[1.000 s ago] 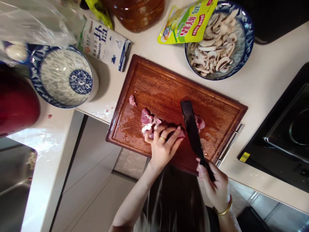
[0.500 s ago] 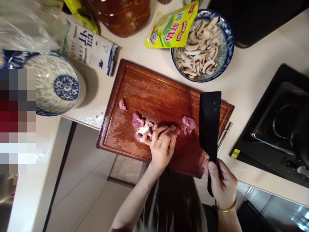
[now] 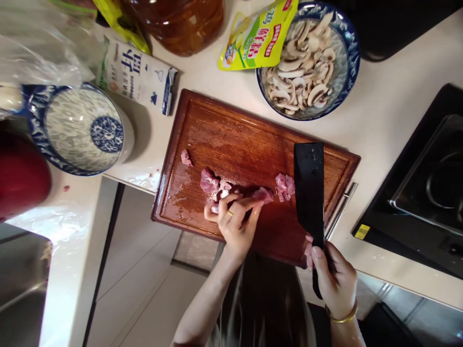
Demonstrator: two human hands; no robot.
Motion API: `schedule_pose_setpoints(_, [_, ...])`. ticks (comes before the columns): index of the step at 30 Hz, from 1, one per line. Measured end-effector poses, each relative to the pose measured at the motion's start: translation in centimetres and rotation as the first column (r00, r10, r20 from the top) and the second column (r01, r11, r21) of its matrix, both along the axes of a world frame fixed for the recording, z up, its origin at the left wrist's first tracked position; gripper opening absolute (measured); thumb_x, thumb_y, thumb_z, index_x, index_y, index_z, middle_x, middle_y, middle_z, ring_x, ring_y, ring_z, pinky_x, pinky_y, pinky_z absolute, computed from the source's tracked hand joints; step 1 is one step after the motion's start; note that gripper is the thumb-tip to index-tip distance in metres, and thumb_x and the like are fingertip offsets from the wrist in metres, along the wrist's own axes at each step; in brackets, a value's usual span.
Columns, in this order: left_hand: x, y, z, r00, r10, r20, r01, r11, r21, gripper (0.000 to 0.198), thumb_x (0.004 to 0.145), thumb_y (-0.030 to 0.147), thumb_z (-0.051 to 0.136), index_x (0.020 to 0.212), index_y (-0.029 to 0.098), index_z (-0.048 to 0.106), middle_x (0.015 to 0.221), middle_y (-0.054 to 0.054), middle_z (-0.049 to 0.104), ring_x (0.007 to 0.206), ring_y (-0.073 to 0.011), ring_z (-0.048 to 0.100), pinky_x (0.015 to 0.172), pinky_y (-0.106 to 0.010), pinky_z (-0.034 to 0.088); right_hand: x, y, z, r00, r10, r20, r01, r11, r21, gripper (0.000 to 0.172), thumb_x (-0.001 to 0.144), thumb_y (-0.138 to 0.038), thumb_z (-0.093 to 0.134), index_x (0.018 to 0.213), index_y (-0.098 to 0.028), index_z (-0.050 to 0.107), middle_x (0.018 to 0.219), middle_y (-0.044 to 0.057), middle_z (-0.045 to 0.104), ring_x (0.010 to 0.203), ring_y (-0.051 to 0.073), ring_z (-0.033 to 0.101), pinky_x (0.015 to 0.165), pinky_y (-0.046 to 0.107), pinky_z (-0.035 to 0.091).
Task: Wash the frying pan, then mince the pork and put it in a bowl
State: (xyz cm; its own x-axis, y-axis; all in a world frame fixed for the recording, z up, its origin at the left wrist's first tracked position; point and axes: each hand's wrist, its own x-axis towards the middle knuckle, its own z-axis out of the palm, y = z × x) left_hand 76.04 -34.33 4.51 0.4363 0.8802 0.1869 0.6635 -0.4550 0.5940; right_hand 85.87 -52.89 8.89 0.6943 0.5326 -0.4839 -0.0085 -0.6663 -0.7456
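Looking at the head view, the only view: right hand (image 3: 334, 279) is fisted tight around the handle of a black cleaver (image 3: 309, 188), blade flat face toward the camera, over the right part of the wet cutting board (image 3: 238, 135); can't tell if it touches the wood. Left hand (image 3: 235, 221) is curled, fingertips pinching a meat strip (image 3: 262, 194) near the board's front edge, the strip's right end poking out past the fingers. 1 meat chunk (image 3: 285, 186) sits between strip and blade, just beside both; another chunk (image 3: 209, 180) is left of the hand, and a small scrap (image 3: 186, 157) lies further left. Delta: 1 s ago the blade stood edge-down against the strip by the fingers; 0.5 s ago it had lifted off to the right, and it's roughly there now. Left hand same spot, fingers more bunched. Mushroom bowl (image 3: 354, 67), yellow pouch (image 3: 256, 38), salt bag (image 3: 139, 74) and empty patterned bowl (image 3: 77, 127) sit unchanged around the board.
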Motion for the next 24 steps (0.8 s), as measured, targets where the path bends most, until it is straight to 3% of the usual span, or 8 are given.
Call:
schedule_pose_setpoints(4, [0.8, 0.2, -0.1, 0.995, -0.031, -0.092, 0.028, 0.999, -0.031, 0.009, 0.076, 0.031, 0.071, 0.085, 0.03, 0.071, 0.085, 0.002, 0.071, 0.089, -0.0191, 0.055, 0.09, -0.04, 0.023, 0.1, 0.2, 0.0, 1.0, 0.01, 0.005, -0.01, 1.0, -0.011, 0.023, 0.089, -0.028, 0.051, 0.107, -0.019, 0.062, 0.063, -0.002, 0.053, 0.053, 0.009, 0.052, 0.055, 0.021, 0.046])
schedule_pose_setpoints(9, [0.6, -0.1, -0.3, 0.971, -0.192, -0.142, 0.2, 0.979, 0.048, 0.018, 0.08, 0.024, 0.067, 0.097, 0.029, 0.069, 0.091, 0.002, 0.072, 0.092, -0.0197, 0.056, 0.091, -0.039, 0.022, 0.2, 0.3, 0.1, 1.0, 0.008, 0.009, -0.008, 1.0, -0.016, 0.023, 0.089, -0.028, 0.052, 0.106, -0.018, 0.062, 0.063, -0.002, 0.054, 0.054, 0.009, 0.052, 0.055, 0.021, 0.047])
schedule_pose_setpoints(15, [0.4, 0.3, 0.0, 0.978, -0.209, -0.028, 0.21, 0.977, 0.044, 0.017, 0.082, 0.017, 0.063, 0.095, 0.025, 0.067, 0.091, 0.002, 0.073, 0.094, -0.0183, 0.06, 0.097, -0.039, 0.022, 0.3, 0.6, 0.1, 1.0, 0.006, 0.006, -0.006, 1.0, -0.005, 0.024, 0.089, -0.029, 0.051, 0.107, -0.017, 0.062, 0.064, -0.001, 0.055, 0.054, 0.01, 0.053, 0.055, 0.021, 0.048])
schedule_pose_setpoints(18, [-0.9, 1.2, 0.8, 0.995, -0.102, 0.013, 0.102, 0.995, 0.0, 0.016, 0.082, 0.014, 0.06, 0.094, 0.023, 0.066, 0.094, 0.0, 0.072, 0.098, -0.018, 0.06, 0.1, -0.04, 0.024, 0.4, 0.9, 0.4, 0.999, 0.026, 0.018, -0.026, 1.0, -0.011, 0.025, 0.089, -0.03, 0.05, 0.106, -0.017, 0.063, 0.063, 0.0, 0.056, 0.054, 0.01, 0.053, 0.054, 0.021, 0.048])
schedule_pose_setpoints(20, [-2.6, 2.5, 1.2, 0.998, 0.051, -0.022, -0.05, 0.998, 0.038, 0.012, 0.081, 0.017, 0.061, 0.09, 0.023, 0.066, 0.091, -0.001, 0.071, 0.097, -0.0192, 0.059, 0.101, -0.043, 0.024, 0.5, 0.8, 0.7, 0.999, 0.031, 0.043, -0.031, 0.999, -0.021, 0.025, 0.089, -0.03, 0.051, 0.105, -0.017, 0.064, 0.061, 0.0, 0.057, 0.052, 0.01, 0.053, 0.053, 0.021, 0.047])
schedule_pose_setpoints(22, [-4.8, 4.2, 1.3, 0.968, 0.244, -0.064, -0.233, 0.962, 0.143, 0.002, 0.08, 0.022, 0.064, 0.081, 0.023, 0.066, 0.09, -0.002, 0.07, 0.097, -0.0216, 0.057, 0.102, -0.048, 0.022, 0.6, 0.5, 0.9, 0.997, 0.033, 0.073, -0.031, 0.999, -0.028, 0.024, 0.088, -0.031, 0.053, 0.102, -0.017, 0.066, 0.062, 0.001, 0.059, 0.052, 0.011, 0.054, 0.054, 0.022, 0.048])
schedule_pose_setpoints(24, [-7.0, 5.9, 1.3, 0.914, 0.388, -0.115, -0.354, 0.904, 0.239, 0.008, 0.078, 0.029, 0.066, 0.073, 0.023, 0.065, 0.096, -0.004, 0.069, 0.103, -0.0254, 0.053, 0.101, -0.051, 0.019, 0.7, 0.1, 1.1, 0.996, 0.039, 0.086, -0.038, 0.999, -0.014, 0.024, 0.086, -0.033, 0.055, 0.099, -0.016, 0.067, 0.065, 0.003, 0.063, 0.055, 0.013, 0.057, 0.056, 0.024, 0.05])
